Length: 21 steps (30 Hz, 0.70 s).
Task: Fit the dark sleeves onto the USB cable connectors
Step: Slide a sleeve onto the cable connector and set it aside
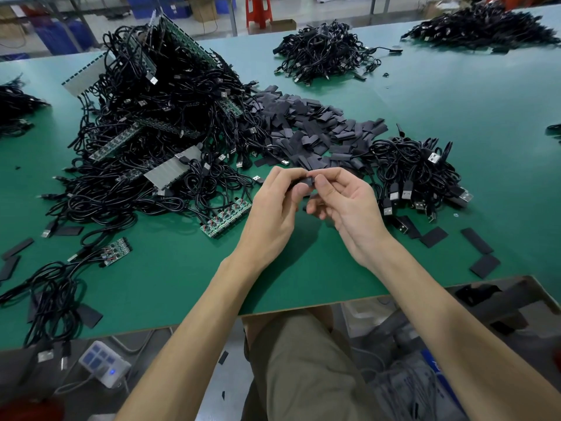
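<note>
Both bare forearms [194, 314] extend forward. Left hand [273, 208] and right hand [346, 205] meet at the fingertips, thumbs and forefingers pinching one sleeve [308, 181] between them. Lower right fingers curl loosely beneath.

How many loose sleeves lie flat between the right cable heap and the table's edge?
3 sleeves: one beside the cable heap, one further right, one nearest the table edge; others possibly hidden.
</note>
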Each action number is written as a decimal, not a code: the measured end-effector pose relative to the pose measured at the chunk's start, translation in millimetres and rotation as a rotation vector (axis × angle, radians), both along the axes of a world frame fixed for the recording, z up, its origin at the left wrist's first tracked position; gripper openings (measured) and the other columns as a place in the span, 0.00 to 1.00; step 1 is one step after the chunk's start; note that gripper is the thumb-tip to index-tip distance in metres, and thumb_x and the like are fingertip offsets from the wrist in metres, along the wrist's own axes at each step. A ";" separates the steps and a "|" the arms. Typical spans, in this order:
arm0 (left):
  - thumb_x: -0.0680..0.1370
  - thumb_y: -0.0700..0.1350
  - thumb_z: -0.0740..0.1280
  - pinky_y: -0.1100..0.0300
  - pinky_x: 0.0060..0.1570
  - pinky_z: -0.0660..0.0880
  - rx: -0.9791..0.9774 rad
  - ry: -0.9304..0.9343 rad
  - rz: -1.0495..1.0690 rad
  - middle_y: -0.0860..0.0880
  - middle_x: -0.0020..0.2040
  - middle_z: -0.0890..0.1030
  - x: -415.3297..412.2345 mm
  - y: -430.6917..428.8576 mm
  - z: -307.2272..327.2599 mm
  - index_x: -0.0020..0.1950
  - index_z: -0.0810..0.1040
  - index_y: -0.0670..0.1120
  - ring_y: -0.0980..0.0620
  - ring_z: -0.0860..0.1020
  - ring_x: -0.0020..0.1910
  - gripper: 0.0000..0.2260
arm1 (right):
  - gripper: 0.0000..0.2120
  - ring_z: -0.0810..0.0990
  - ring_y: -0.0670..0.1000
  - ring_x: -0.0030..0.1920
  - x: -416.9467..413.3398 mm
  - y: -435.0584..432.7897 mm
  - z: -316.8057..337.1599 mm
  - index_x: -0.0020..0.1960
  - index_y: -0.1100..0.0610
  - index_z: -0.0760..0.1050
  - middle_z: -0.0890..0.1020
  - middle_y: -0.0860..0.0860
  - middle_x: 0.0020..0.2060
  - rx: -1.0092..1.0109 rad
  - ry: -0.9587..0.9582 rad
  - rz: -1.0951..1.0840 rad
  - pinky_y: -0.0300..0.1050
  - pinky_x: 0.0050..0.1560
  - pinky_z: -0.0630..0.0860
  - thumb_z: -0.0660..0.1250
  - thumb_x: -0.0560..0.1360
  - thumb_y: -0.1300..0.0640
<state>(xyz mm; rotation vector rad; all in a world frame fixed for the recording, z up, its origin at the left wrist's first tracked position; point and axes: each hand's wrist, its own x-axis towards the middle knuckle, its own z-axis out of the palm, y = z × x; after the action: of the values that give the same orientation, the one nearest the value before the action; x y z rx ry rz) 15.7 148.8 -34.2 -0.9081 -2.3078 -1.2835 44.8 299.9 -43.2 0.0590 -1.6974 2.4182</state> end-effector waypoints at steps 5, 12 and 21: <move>0.84 0.35 0.63 0.68 0.46 0.70 0.028 0.023 -0.006 0.47 0.48 0.77 -2.3 -2.2 -2.6 0.63 0.80 0.37 0.53 0.77 0.40 0.10 | 0.04 0.80 0.50 0.33 0.3 0.0 -0.4 0.55 0.61 0.78 0.86 0.55 0.42 -0.011 -0.017 0.000 0.39 0.33 0.71 0.67 0.81 0.62; 0.83 0.34 0.64 0.64 0.42 0.71 0.099 -0.012 -0.004 0.46 0.47 0.78 -4.6 -2.8 -5.8 0.63 0.82 0.40 0.51 0.78 0.37 0.12 | 0.02 0.80 0.51 0.33 0.9 -0.2 0.8 0.53 0.59 0.79 0.86 0.56 0.42 -0.034 -0.031 0.019 0.40 0.33 0.71 0.68 0.81 0.62; 0.80 0.27 0.64 0.66 0.42 0.72 0.118 -0.027 -0.028 0.43 0.48 0.79 -2.4 -2.8 -4.1 0.64 0.82 0.40 0.50 0.78 0.36 0.17 | 0.02 0.80 0.51 0.33 3.2 1.1 3.0 0.53 0.60 0.79 0.86 0.56 0.42 -0.067 -0.053 0.045 0.38 0.33 0.72 0.68 0.80 0.62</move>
<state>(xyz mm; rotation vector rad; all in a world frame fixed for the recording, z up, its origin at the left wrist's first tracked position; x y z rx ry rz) 13.3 146.0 -38.3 -0.8924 -2.2205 -1.4352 48.1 301.0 -40.2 0.0241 -1.6529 2.5287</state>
